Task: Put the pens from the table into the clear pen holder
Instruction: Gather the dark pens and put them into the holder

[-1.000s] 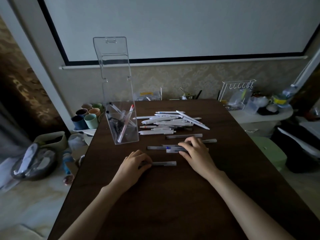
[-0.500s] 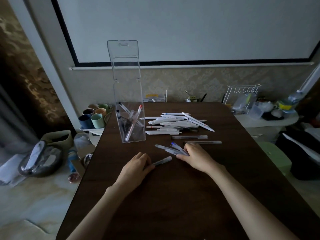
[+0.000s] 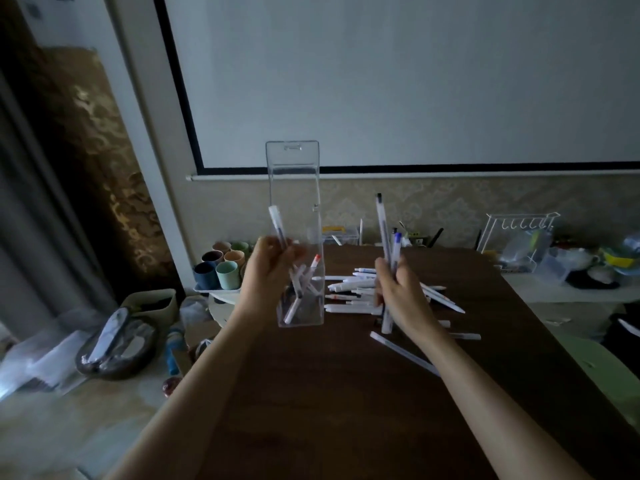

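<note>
Pens [image 3: 387, 237] gripped in right hand [image 3: 398, 292], raised.

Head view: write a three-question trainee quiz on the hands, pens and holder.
1. True or false: the left hand holds one pen.
2. Which hand grips several pens upright? A) left B) right C) neither
3. Fill in: a red-tipped pen leans inside the clear ____.

Key:
1. True.
2. B, the right hand, with its bundle above the loose pile on the table.
3. holder.
</note>
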Available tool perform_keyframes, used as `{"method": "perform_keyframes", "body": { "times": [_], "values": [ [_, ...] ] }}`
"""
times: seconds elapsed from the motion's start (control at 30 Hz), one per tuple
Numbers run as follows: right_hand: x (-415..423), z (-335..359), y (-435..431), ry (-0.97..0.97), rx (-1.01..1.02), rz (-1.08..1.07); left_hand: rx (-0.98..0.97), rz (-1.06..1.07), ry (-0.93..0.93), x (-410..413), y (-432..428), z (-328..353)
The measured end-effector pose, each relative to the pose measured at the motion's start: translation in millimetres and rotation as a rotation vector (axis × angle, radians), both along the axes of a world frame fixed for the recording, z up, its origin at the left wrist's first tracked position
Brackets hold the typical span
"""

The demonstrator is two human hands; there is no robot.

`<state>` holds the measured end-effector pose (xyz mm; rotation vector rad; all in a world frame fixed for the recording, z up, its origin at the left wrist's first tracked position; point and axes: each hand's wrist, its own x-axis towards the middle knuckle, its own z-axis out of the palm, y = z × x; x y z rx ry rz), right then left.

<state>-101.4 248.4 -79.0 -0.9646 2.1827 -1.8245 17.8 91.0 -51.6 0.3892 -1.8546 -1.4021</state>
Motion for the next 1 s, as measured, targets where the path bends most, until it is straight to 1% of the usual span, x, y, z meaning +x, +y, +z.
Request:
{"method": "perform_keyframes", "body": {
  "times": [0.1,0.17,0.23,0.27,0.33,0.37,0.4,0.5,0.6,0.63,0.7,0.77,0.9,1.0],
  "values": [
    [4,7,-19,0.045,-0.037,-0.007,-0.076,0.167,0.054,-19,-25,27],
    [7,6,-27,0.077,-0.07,-0.034,-0.083,0.241,0.063,-29,-39,31],
    [6,2,-33,0.112,-0.094,-0.061,-0.102,0.292,0.017,-36,-47,28],
    [5,0,-36,0.141,-0.082,-0.087,-0.143,0.302,-0.043,-40,-49,24],
    [2,-1,-42,0.199,-0.077,-0.115,-0.241,0.292,-0.214,-42,-52,12],
    [0,-1,-47,0.209,-0.106,-0.111,-0.26,0.281,-0.267,-40,-50,6],
    [-2,2,-51,0.209,-0.145,-0.106,-0.253,0.27,-0.278,-37,-49,-1],
    [-5,19,-72,0.202,-0.243,-0.081,-0.178,0.249,-0.227,-26,-46,-20],
    [-5,36,-98,0.234,-0.272,-0.068,-0.195,0.114,-0.328,-19,-50,-44],
    [-5,39,-107,0.248,-0.271,-0.076,-0.172,0.067,-0.359,-17,-53,-51],
    [-6,38,-125,0.282,-0.233,-0.126,-0.051,-0.003,-0.38,-16,-58,-64],
    [-9,28,-140,0.308,-0.141,-0.17,0.034,-0.053,-0.351,-13,-55,-65],
    [-8,8,-153,0.324,0.049,-0.117,0.048,-0.036,-0.341,-14,-56,-71],
    [-6,10,-146,0.239,0.139,-0.077,0.089,-0.042,-0.337,-11,-60,-71]
  ]
}}
